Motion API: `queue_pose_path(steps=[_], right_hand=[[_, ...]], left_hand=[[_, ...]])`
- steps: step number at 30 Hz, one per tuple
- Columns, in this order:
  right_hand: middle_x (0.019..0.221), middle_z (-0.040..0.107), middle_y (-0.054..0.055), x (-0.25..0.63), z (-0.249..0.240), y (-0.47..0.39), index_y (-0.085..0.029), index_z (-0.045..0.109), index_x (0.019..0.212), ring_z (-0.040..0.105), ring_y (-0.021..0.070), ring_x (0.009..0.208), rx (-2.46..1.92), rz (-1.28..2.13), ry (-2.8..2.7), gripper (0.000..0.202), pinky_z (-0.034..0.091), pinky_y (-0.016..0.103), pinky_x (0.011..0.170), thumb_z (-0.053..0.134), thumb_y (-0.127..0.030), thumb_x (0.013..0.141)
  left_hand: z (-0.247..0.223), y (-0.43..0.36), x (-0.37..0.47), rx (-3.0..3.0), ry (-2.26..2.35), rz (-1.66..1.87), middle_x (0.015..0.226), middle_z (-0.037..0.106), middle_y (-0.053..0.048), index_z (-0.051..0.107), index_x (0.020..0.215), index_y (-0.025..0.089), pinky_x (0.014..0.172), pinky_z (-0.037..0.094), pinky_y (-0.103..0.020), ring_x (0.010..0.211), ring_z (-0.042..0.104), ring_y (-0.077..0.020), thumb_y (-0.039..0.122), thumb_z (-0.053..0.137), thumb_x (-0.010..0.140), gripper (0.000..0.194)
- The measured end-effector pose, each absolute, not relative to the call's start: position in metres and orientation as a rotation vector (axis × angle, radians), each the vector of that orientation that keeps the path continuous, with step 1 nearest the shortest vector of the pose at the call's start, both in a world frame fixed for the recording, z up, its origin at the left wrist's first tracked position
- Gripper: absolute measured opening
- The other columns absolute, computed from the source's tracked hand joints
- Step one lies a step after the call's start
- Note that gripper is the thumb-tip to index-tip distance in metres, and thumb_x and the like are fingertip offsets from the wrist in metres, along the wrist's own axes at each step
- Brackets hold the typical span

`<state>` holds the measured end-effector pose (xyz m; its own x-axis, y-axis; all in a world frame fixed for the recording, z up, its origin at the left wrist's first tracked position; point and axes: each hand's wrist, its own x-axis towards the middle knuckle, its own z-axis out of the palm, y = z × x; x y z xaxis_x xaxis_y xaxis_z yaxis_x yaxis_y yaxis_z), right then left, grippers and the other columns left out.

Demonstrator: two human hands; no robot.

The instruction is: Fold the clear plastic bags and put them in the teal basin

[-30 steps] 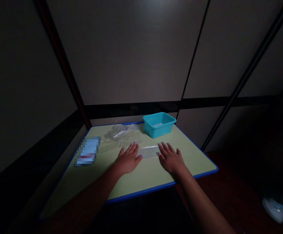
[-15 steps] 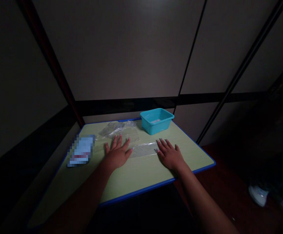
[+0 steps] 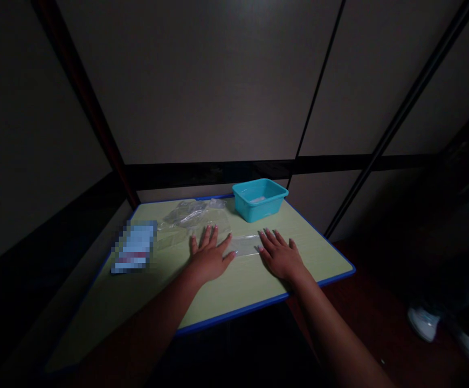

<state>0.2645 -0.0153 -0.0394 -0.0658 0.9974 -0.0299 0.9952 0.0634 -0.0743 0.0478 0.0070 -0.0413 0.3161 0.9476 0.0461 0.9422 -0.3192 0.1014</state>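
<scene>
A flat strip of clear plastic film, perhaps a folded bag, (image 3: 244,246) lies on the table between my hands. My left hand (image 3: 209,260) rests palm down over its left part, fingers spread. Over the strip's right end lies my right hand (image 3: 281,256), flat with its fingers stretched out. Neither hand grips anything. Beyond my left hand is a loose, crumpled heap of clear plastic bags (image 3: 192,213); their number is hard to make out.
A turquoise plastic basket (image 3: 262,209) stands at the back right of the blue-edged table (image 3: 234,293), with something pale inside. On the left lies a blurred pale blue packet (image 3: 136,245). Cabinet panels (image 3: 210,81) rise behind. A person's shoe (image 3: 423,323) shows at the right.
My left hand has slid to the right along the plastic strip, closer to my right hand. My right hand has stayed in nearly the same place.
</scene>
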Motion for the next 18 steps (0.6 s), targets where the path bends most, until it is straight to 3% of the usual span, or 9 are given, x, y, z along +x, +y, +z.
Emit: queue_pose_path(steps=[10,18], right_hand=[[0.153,0.011,-0.002,0.266,-0.041,-0.015,-0.030,0.012,0.146,0.009,0.0238,0.140,-2.106,0.081,-2.273,0.058,0.015,0.059,0.105,0.013,-0.051,0.092],[0.153,0.011,-0.001,0.266,-0.041,-0.014,-0.030,0.011,0.146,0.009,0.0245,0.140,-2.128,0.071,-2.288,0.058,0.015,0.058,0.105,0.015,-0.051,0.092]], left_hand=[[-0.030,0.011,0.022,2.316,1.911,-0.084,0.153,0.001,-0.002,0.015,0.141,0.044,0.100,0.006,-0.068,0.138,-0.006,-0.0322,0.061,0.024,0.088,0.057],[-0.021,0.013,0.007,2.235,1.937,-0.186,0.153,0.001,-0.005,0.012,0.142,0.043,0.099,0.001,-0.069,0.137,-0.011,-0.0322,0.067,0.025,0.083,0.064]])
